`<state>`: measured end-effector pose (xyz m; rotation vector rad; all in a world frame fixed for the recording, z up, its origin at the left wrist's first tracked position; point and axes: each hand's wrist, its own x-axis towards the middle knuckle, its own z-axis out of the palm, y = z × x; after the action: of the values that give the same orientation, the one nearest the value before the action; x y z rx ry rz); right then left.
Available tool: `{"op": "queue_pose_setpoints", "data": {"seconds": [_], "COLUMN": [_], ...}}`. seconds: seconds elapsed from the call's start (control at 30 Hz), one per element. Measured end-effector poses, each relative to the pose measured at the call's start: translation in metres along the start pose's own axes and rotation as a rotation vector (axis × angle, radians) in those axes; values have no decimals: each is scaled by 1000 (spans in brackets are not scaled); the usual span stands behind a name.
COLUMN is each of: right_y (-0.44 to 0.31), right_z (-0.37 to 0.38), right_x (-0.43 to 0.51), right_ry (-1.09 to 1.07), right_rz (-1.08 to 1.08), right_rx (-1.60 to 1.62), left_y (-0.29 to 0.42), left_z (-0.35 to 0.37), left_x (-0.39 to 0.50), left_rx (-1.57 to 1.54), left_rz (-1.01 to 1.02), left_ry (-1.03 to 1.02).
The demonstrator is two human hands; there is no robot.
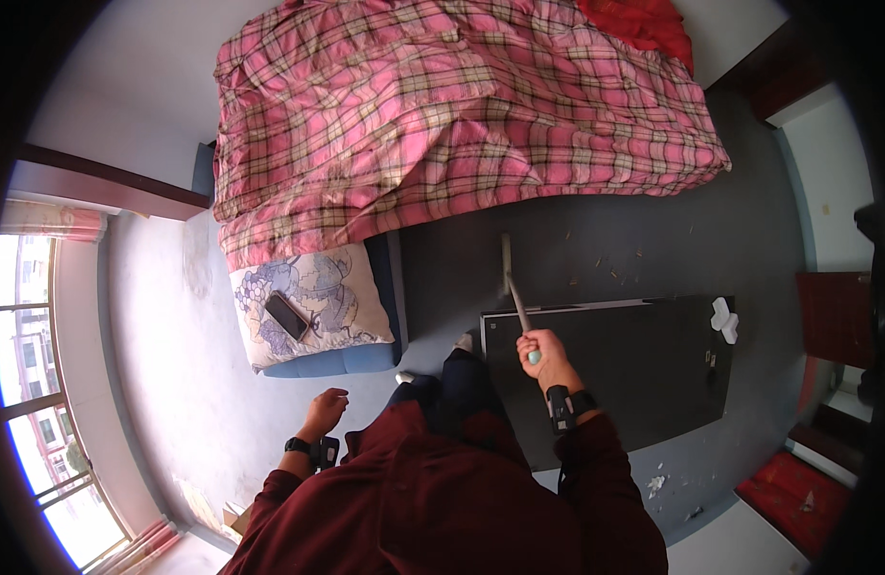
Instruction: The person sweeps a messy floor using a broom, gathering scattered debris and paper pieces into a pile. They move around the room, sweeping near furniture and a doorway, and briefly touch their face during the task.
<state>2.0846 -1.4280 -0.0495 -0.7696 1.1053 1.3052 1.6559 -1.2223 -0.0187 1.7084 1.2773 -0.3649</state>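
Observation:
My right hand (542, 352) is closed round the upper end of a long-handled broom (518, 302). The broom's pale, slightly blurred head (506, 260) meets the grey floor between the bed and a large black table (608, 374). Several small brown bits (615, 273) are scattered on the floor to the right of the broom head. My left hand (327, 410) hangs at my left side, holding nothing, with its fingers loosely bent. Each wrist carries a strapped black device.
A bed with a pink plaid quilt (414, 129) spans the far side. On its pillow (342, 295) lies a smartphone (286, 315). White objects (724, 321) rest on the table's right end. White scraps (656, 486) and a red mat (795, 496) lie at the lower right. Windows line the left wall.

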Motion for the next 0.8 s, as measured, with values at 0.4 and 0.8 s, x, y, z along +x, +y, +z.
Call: {"op": "queue_pose_setpoints", "data": {"seconds": [0.4, 0.8], "right_y": [-16, -195], "right_z": [47, -119], "right_x": [45, -30], "right_ry": [-387, -609], "right_rz": [367, -27], "right_rx": [114, 788], "left_y": [28, 113], "left_z": [15, -20], "left_x": [37, 166], "left_rx": [8, 131], "left_rz": [8, 68], "left_ry": [-57, -271]}}
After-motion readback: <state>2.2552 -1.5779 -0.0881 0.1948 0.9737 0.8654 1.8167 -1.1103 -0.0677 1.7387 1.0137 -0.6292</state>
